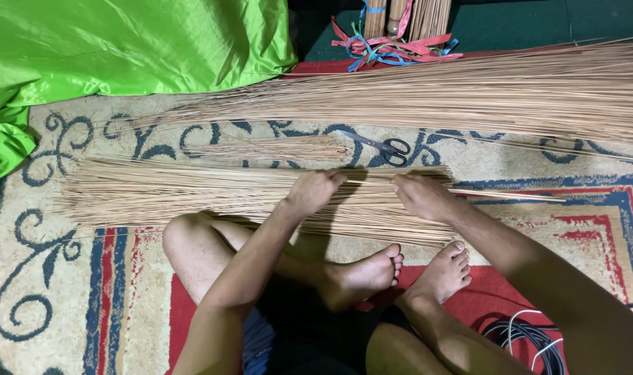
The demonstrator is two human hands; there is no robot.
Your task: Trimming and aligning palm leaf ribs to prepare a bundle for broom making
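Plainly, the person sits cross-legged on a patterned carpet with thin sticks spread before the knees.

Thing in hand: a flat bundle of thin tan sticks, probably palm-leaf ribs, lying crosswise on the carpet just beyond the bare feet.
Where it lies: about the middle of the carpet, its length running left to right; both hands rest on its right half.
Handling: each stick looks light, stiff along its length yet springy, and likely to snap if bent sharply. Loose together, they would slide and fan apart, so the bundle is best gripped around many sticks at once, near its middle or close to an evened end.
Left hand: palm down on the bundle, wrist bent, forearm coming up from the left knee; its fingers curl together over a few sticks.
Right hand: just beside the left hand, palm down, forearm angled in from the lower right; its fingers close in a pinch on a few sticks that jut toward the carpet's right edge.
Nearby: scissors lie shut just beyond the hands; a much larger heap of sticks spans the far edge; green cloth fills the far left corner; ribbon-tied bundles stand beyond.
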